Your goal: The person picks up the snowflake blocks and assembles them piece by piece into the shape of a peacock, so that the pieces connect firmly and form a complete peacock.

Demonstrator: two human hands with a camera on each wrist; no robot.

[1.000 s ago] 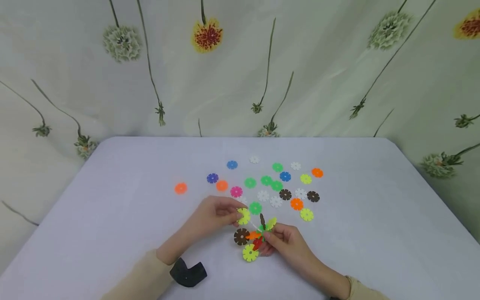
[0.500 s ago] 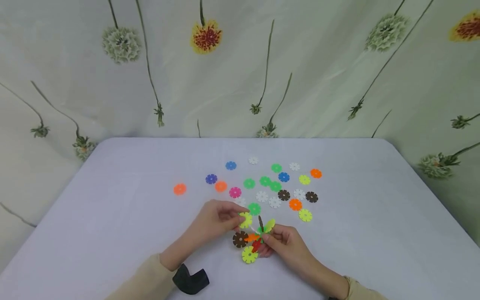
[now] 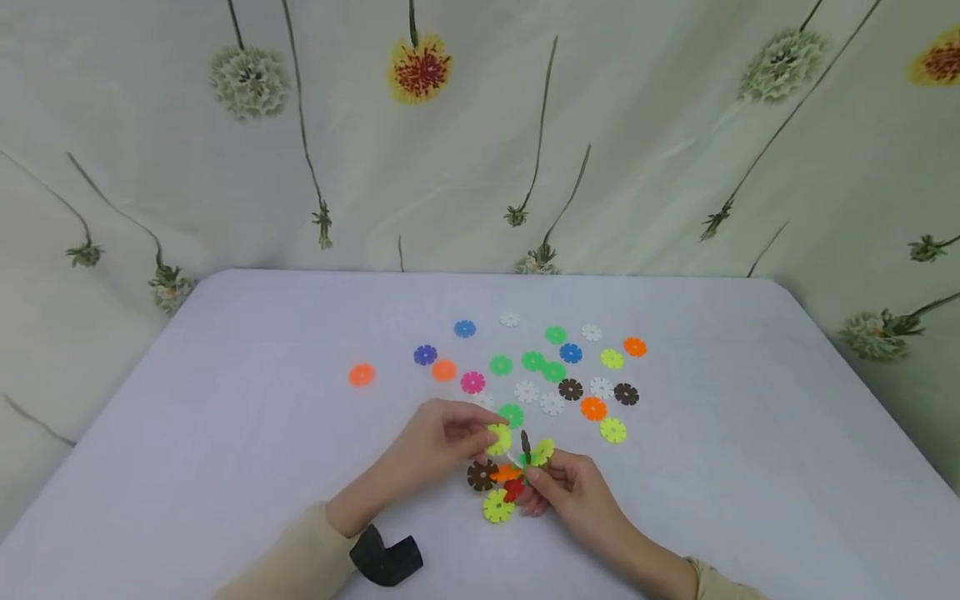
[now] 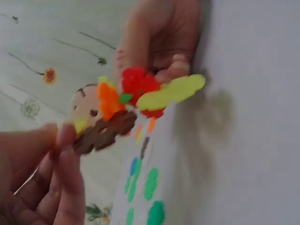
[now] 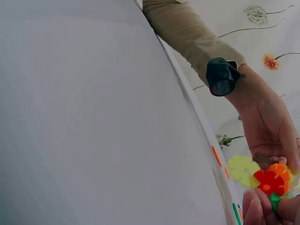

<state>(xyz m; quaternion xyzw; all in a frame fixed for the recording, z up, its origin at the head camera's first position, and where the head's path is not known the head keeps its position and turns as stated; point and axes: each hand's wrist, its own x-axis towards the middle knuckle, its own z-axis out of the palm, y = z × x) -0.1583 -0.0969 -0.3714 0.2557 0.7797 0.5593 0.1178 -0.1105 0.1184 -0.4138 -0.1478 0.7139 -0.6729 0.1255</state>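
My left hand (image 3: 442,440) pinches a yellow notched disc (image 3: 498,439) by its left side, between thumb and fingers. Just to its right, my right hand (image 3: 581,492) holds a cluster of interlocked plastic discs at its green disc (image 5: 275,200). From that cluster stick out a red disc (image 5: 269,182), an orange disc (image 3: 507,473), an upright brown disc (image 3: 526,446) and another yellow disc (image 3: 543,452). A flat brown disc (image 3: 482,475) and a lower yellow disc (image 3: 498,506) are at the cluster's near left. Whether the pinched disc touches the cluster's white piece (image 3: 516,458) is hard to tell.
Loose notched discs in several colours lie scattered on the white table (image 3: 225,417) beyond the hands, among them a green disc (image 3: 512,415) close to the left fingers. An orange disc (image 3: 362,375) lies farther left. Flower-printed cloth (image 3: 480,167) hangs behind the table.
My left hand has shifted slightly right and nearer, bringing the pinched yellow disc closer to the cluster. The right hand keeps its hold in almost the same place.
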